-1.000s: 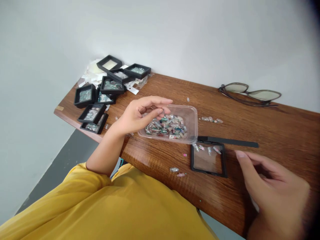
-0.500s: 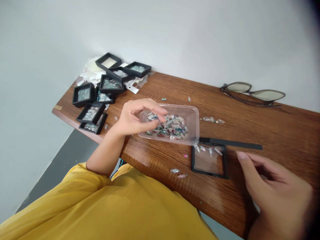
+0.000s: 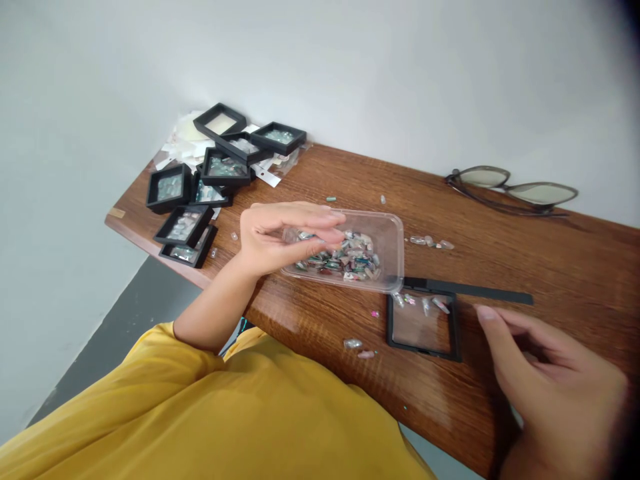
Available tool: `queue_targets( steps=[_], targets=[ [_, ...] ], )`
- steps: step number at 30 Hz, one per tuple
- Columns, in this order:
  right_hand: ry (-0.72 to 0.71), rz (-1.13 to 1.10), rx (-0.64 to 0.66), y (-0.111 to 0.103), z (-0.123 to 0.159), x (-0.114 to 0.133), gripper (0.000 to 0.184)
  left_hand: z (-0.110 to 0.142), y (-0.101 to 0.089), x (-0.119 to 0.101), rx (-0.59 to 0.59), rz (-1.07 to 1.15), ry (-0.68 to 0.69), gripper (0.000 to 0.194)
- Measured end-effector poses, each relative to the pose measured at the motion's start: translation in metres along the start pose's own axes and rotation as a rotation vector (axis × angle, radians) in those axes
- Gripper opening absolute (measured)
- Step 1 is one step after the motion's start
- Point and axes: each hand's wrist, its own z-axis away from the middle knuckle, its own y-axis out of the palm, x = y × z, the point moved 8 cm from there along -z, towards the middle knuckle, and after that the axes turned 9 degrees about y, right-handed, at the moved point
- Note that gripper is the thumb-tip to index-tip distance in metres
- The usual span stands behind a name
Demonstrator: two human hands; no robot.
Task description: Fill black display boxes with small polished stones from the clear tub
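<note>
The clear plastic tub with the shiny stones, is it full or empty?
Partly full. The clear tub holds a heap of small stones on its left side; the right side shows bare bottom.

A glossy brown wood-grain tabletop (image 3: 550,267) is set against a plain white wall (image 3: 350,67), running from far left to near right. A grey floor (image 3: 125,327) is seen below its left edge. Soft, even light is cast; faint reflections are shown on the wood.
</note>
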Motion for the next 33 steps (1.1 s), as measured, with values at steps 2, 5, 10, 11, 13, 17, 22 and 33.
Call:
queue_targets(
  steps=[2, 5, 10, 11, 13, 17, 22, 33],
  targets=[
    [-0.010, 0.005, -0.008, -0.001, 0.000, 0.000, 0.045, -0.001, 0.001, -0.003, -0.007, -0.024, 0.020, 0.044],
    [-0.017, -0.004, -0.011, -0.001, 0.000, 0.002, 0.042, -0.001, 0.005, -0.003, 0.007, -0.058, -0.025, 0.048],
    [-0.017, -0.005, 0.000, 0.001, 0.000, 0.005, 0.042, 0.002, 0.011, -0.001, 0.072, -0.078, -0.110, 0.049],
    [-0.018, -0.001, 0.002, 0.001, 0.000, 0.005, 0.043, 0.002, 0.012, -0.001, 0.087, -0.078, -0.119, 0.050],
    [-0.021, 0.004, 0.003, 0.001, 0.000, 0.006, 0.046, 0.003, 0.014, 0.000, 0.116, -0.067, -0.127, 0.051],
    [-0.025, 0.002, 0.009, 0.001, 0.000, 0.006, 0.047, 0.004, 0.019, 0.001, 0.168, -0.014, -0.136, 0.054],
    [-0.033, -0.012, 0.013, 0.002, 0.000, 0.004, 0.045, 0.007, 0.021, 0.004, 0.152, 0.028, -0.166, 0.059],
    [-0.082, -0.017, 0.037, 0.003, -0.003, 0.009, 0.034, 0.010, 0.018, 0.004, 0.189, 0.106, -0.234, 0.054]
  ],
)
